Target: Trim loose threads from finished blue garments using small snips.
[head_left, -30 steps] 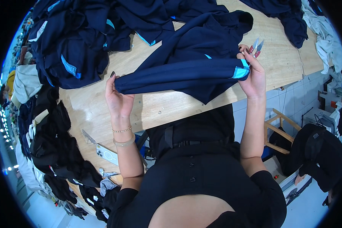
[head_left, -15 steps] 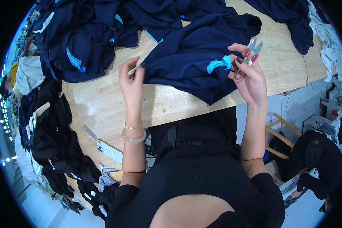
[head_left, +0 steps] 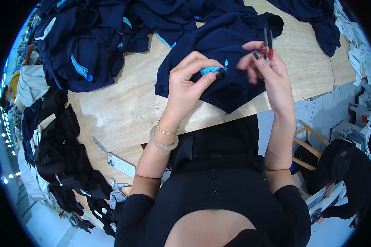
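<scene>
A navy garment (head_left: pixel 231 96) lies bunched on the wooden table in front of me. My left hand (head_left: pixel 187 82) is closed, pinching the garment's light-blue trim (head_left: pixel 209 71) between thumb and fingers. Just to the right, my right hand (head_left: pixel 274 76) is raised over the garment and apart from the trim. It holds small thread snips (head_left: pixel 270 53) with red handles, their dark blades pointing away from me. The fingers of that hand are smeared by motion. A small light-blue end of trim shows just beyond my left fingertips.
More navy garments with light-blue trim (head_left: pixel 80 68) are heaped at the far left. Another navy garment (head_left: pixel 323 35) lies at far right. A phone (head_left: pixel 121 164) rests near the table's left front edge, beside dark clothes (head_left: pixel 62 156). A wooden stool (head_left: pixel 307 152) and another person (head_left: pixel 350 177) are at right.
My left hand has moved right, from the garment's left edge onto the light-blue trim. My right hand has come off the trim, and the snips in it have turned more upright.
</scene>
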The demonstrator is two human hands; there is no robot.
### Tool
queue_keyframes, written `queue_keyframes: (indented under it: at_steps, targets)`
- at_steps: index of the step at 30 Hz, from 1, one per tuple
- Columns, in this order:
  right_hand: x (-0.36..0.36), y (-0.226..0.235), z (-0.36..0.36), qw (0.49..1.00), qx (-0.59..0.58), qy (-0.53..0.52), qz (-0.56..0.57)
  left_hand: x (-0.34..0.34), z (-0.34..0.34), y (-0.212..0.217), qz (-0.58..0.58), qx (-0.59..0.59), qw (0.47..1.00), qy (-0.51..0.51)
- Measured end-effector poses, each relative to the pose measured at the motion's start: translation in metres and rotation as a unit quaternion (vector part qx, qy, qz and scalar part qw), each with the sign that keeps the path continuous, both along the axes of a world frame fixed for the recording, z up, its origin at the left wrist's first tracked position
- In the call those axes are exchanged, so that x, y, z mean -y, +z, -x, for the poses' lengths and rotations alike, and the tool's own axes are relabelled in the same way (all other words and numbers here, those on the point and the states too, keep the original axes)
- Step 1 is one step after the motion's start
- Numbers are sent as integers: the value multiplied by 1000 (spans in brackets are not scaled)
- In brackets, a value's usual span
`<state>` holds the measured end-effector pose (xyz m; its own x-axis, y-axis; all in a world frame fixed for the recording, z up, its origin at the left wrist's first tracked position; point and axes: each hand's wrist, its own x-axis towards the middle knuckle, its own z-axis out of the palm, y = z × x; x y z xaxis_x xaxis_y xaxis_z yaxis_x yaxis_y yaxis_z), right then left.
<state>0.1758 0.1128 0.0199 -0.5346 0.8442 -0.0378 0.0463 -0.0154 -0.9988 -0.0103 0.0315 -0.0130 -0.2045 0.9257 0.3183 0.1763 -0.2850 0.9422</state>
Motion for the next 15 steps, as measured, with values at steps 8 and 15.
queue_keyframes:
  at_steps: [8, 15]
  targets:
    - [24, 0, 6, 989, 38, -94, -105, 2, -6, 1, 14, 79, 994, 77]
    - [39, 1, 9, 949, 59, -127, -281, 4, -12, 5, -39, 49, 991, 116]
